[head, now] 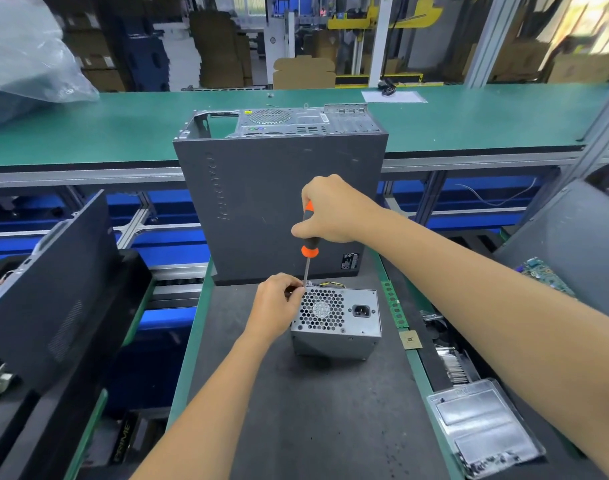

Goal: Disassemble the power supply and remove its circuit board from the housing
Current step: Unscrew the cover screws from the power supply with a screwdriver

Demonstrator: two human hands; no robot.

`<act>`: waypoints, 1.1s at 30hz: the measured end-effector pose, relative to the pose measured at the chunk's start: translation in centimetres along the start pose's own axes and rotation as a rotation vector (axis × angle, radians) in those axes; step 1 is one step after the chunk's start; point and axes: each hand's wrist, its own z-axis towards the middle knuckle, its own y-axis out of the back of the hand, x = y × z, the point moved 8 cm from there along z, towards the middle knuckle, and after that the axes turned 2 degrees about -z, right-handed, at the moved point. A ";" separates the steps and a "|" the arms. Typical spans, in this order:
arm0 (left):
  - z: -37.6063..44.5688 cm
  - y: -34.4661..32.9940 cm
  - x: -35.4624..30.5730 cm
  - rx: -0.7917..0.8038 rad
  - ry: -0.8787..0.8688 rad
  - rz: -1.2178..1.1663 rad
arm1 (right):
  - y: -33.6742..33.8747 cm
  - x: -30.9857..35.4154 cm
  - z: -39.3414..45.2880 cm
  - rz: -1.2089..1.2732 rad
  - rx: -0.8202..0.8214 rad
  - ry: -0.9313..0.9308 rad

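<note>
The PSU is sitting on the dark mat near the middle of the bench, standing on one face with its fan grille and mains socket facing up; a PC case is standing just behind it at the mat's far edge. The right hand is wrapping around the orange-and-black handle of the screwdriver, holding it nearly upright with the tip going down at the PSU's far left corner. The left hand is curling around that same corner, fingers pinching at the shaft tip or the screw there; which of the two I cannot tell. Cables are showing behind the far edge of the housing. Judgement: a housing screw is being worked, so disassembly is at an early stage, the housing looking closed. The PSU is reading as a stiff sheet-metal box, fairly heavy for its size, unlikely to slide much on the mat but able to tip under side load; best held by the side walls, away from the grille. The board inside is probably fragile, better lifted by its edges. Sheet-metal edges may be sharp.
</note>
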 end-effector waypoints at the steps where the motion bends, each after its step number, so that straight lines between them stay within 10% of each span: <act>1: 0.0 0.0 0.2 -0.002 0.008 -0.004 | 0.0 0.0 0.0 0.005 -0.009 -0.004; 20: 0.3 0.1 0.9 0.039 0.143 -0.216 | -1.0 -0.3 1.0 -0.123 0.375 0.007; 33: 0.5 -0.2 0.6 -0.002 0.095 -0.122 | -1.2 2.9 0.8 -0.316 0.519 0.395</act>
